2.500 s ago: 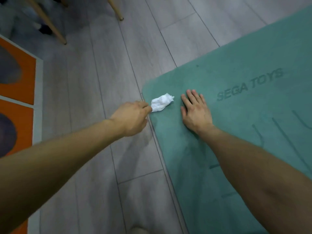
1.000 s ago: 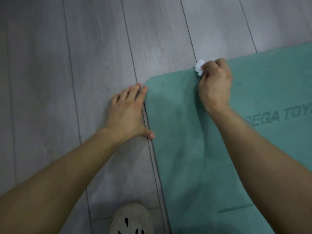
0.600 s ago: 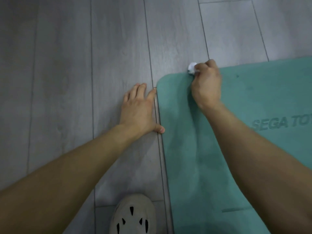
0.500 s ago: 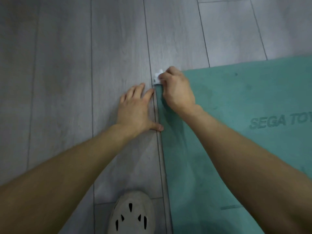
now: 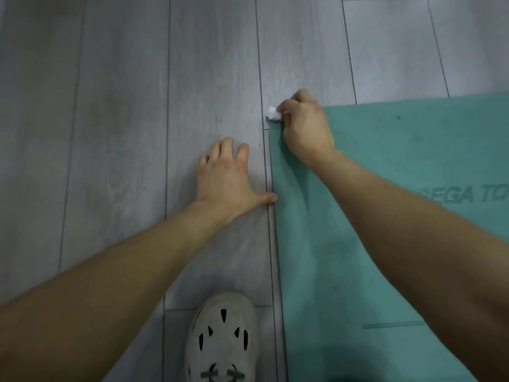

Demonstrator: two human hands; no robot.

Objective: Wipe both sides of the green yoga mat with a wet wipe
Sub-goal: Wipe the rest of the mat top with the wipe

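- The wet wipe [image 5: 274,114], bunched into a small white wad, is pinched in the curled fingers of the right grip [image 5: 305,130]. Only a little of it shows, just past the knuckles on the side toward the left grip.
- The wad is pressed at the far left corner of the green yoga mat [image 5: 399,150], where mat meets floor [image 5: 124,106]. The corner itself is hidden under the right grip.
- The mat is laid flat on the floor, stretching from the right grip to its outer side and back toward the person, with printed lettering [image 5: 465,194] facing up.
- The left grip [image 5: 225,175] is spread flat on the floor, nearer the person than the right grip, and its thumb tip touches the mat's side edge.
- A second ago the wipe was held at the mat's far edge, further in from the corner. It has since been drawn along that edge to the corner.
- Earlier still, the wipe was held by the left grip.
- The left grip's place has hardly altered over the last second.
- One pass along the far edge is judged finished. Most of the upper face remains and the underside has not been reached, so the task is taken to be at an early stage.
- A pale shoe [image 5: 223,334] is seen on the floor behind the left grip.
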